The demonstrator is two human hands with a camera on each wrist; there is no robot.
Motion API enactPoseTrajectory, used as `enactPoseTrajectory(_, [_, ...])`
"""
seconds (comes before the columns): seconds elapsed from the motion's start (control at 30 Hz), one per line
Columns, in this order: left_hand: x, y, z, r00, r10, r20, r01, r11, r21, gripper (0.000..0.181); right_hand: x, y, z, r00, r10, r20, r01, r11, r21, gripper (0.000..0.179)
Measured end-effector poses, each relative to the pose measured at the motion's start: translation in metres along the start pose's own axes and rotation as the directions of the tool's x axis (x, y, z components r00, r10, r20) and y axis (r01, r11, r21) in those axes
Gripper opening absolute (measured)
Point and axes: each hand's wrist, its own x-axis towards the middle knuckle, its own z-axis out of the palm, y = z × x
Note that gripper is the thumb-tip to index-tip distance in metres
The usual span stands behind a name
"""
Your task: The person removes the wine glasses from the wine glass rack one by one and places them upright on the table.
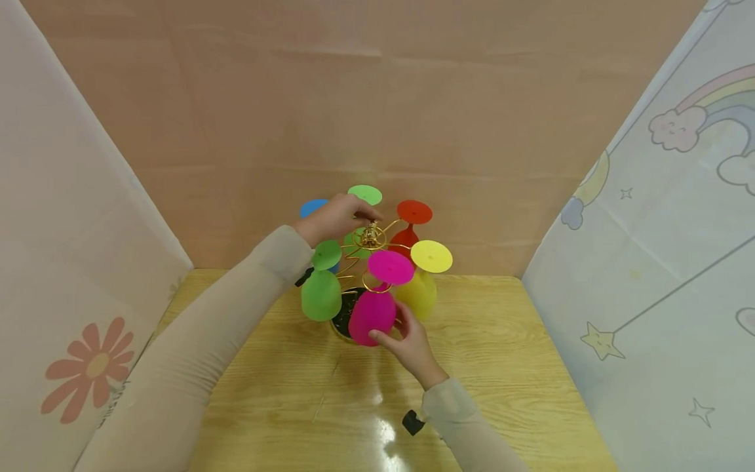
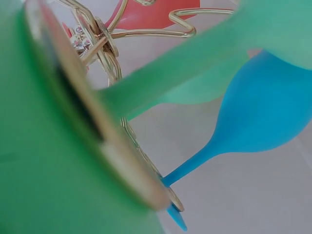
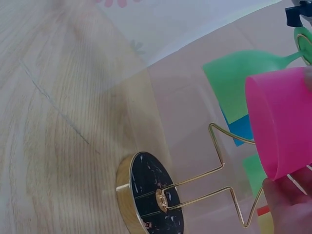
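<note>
A gold wire wine glass rack [image 1: 370,237] stands on the table, with coloured plastic goblets hanging upside down from its rings. My left hand [image 1: 337,216] reaches over from the left and holds the rack's top ornament with its fingertips. My right hand [image 1: 413,344] grips the bowl of the magenta goblet [image 1: 373,319] at the front, thumb on the near side; its stem is in a ring. Around it hang a green goblet [image 1: 321,295], a yellow goblet [image 1: 417,295], a red goblet [image 1: 404,237], a blue goblet [image 2: 268,107] and a partly hidden light green goblet [image 1: 364,194].
The rack's round base [image 3: 155,195] has a dark, marbled top and a gold rim on the wooden table [image 1: 501,367]. An orange-brown backdrop [image 1: 377,118] rises behind. Patterned white panels [image 1: 660,262] stand at both sides.
</note>
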Motion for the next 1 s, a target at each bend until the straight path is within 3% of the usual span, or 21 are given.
enactPoseTrajectory(0.53, [0.002,-0.004,0.002,1.0,-0.01,-0.019,0.01,1.0,-0.025,0.029,0.005,-0.008,0.001,1.0,0.006,-0.004,-0.006,1.0,-0.029,0.072])
enactPoseTrajectory(1.0, [0.004,-0.013,-0.001,0.999,-0.032,0.004,0.032,0.984,-0.176,0.03,0.013,-0.01,0.001,1.0,0.002,0.023,-0.001,0.999,-0.047,0.069])
